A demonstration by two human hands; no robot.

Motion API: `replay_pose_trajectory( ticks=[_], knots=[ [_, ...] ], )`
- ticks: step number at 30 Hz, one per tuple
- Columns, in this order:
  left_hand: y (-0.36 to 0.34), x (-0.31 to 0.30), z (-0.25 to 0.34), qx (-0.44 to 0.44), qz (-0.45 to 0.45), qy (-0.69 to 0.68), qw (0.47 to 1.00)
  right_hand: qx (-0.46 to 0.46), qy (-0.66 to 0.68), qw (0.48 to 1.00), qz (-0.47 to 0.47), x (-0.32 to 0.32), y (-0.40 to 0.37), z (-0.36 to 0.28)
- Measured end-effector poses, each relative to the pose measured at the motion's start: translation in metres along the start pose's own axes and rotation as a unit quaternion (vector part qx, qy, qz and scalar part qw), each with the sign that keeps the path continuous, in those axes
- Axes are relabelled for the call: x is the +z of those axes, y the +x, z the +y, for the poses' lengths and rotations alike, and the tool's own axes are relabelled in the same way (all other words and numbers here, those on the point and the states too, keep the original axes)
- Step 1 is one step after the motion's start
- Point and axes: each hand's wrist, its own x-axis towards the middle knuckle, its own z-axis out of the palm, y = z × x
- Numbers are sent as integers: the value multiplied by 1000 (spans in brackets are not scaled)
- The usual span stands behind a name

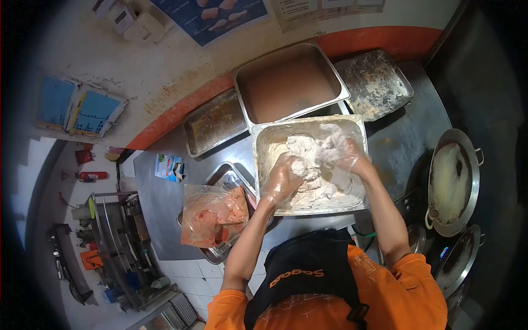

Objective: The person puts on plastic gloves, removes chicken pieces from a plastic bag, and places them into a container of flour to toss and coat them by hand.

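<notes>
A deep metal pan (311, 210) in front of me holds white flour and lumpy, flour-coated meat pieces (302, 147). My left hand (282, 180), in a clear plastic glove, is in the pan's left half with its fingers curled round a coated piece. My right hand (345, 154), also gloved and dusted white, reaches in from the right and grips coated meat near the middle; flour partly hides its fingertips. Left of the pan, a clear plastic bag of raw orange-pink meat (215, 214) lies on a metal tray (219, 254).
Behind the pan stands a deep container of cloudy brownish liquid (291, 82). A shallow tray (214, 124) and a flour-crusted dark pan (374, 85) flank it. At right are a wok of frothy oil (452, 181) and another wok (461, 261). A small packet (169, 168) lies left.
</notes>
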Motion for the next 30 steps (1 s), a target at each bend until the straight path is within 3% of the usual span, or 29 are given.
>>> replay_pose_trajectory(
  ticks=[2,3,4,5,6,8,10,11,12,13,14,15,16,18,19,21,22,24,25,26,28,29,30],
  knots=[
    [-6,-4,0,-75,44,-290,953,-40,-38,998,40,-7,-7,6],
    [-7,-4,-1,-92,45,-408,907,35,6,999,9,-10,-14,-20],
    [-7,-9,0,-93,44,-404,909,108,51,993,-20,-12,-16,-39],
    [-10,-17,5,-96,48,-462,881,123,-40,989,-77,-9,-17,-45],
    [-13,-25,11,-98,52,-518,848,123,-36,989,-79,8,-19,-23],
    [-14,-38,26,-91,45,-505,857,-116,-218,968,-37,55,-28,35],
    [-12,-42,39,-122,76,-538,831,73,-83,988,-104,58,-39,-74],
    [-14,-37,40,-113,71,-573,808,204,-92,960,-166,71,-29,-52],
    [-16,-26,28,-114,72,-572,809,203,-91,961,-166,72,-27,-48],
    [-14,-12,7,-51,61,-375,924,95,-121,974,-164,71,-24,-47],
    [-13,-3,-3,16,49,-158,986,-15,-152,975,-160,70,-21,-43],
    [-17,0,2,22,92,-119,988,-142,-239,959,-62,84,-21,-29],
    [-17,1,5,21,93,-117,989,-143,-237,959,-63,89,-20,-14],
    [-20,-4,20,-92,53,-430,897,-14,-11,999,-35,92,-19,-26],
    [-21,-4,17,-133,52,-488,861,-16,-11,999,-38,88,-22,-34],
    [-21,-11,27,-127,89,-514,844,99,22,994,-39,76,-29,-52],
    [-23,-14,33,-123,122,-540,823,100,22,994,-39,74,-30,-47],
    [-26,-29,33,-145,111,-574,798,-20,120,992,-42,66,-31,-48],
    [-27,-35,28,-144,123,-581,792,-1,320,946,-47,56,-35,-51],
    [-28,-38,25,-144,136,-588,784,-2,320,946,-49,42,-31,-60],
    [-32,-53,40,-140,162,-573,791,54,-5,992,-114,11,-10,-63],
    [-34,-61,38,-128,150,-541,817,55,-4,992,-110,6,4,-43],
    [-33,-68,35,-114,138,-508,843,13,-164,981,-101,8,23,-10]
  ],
)
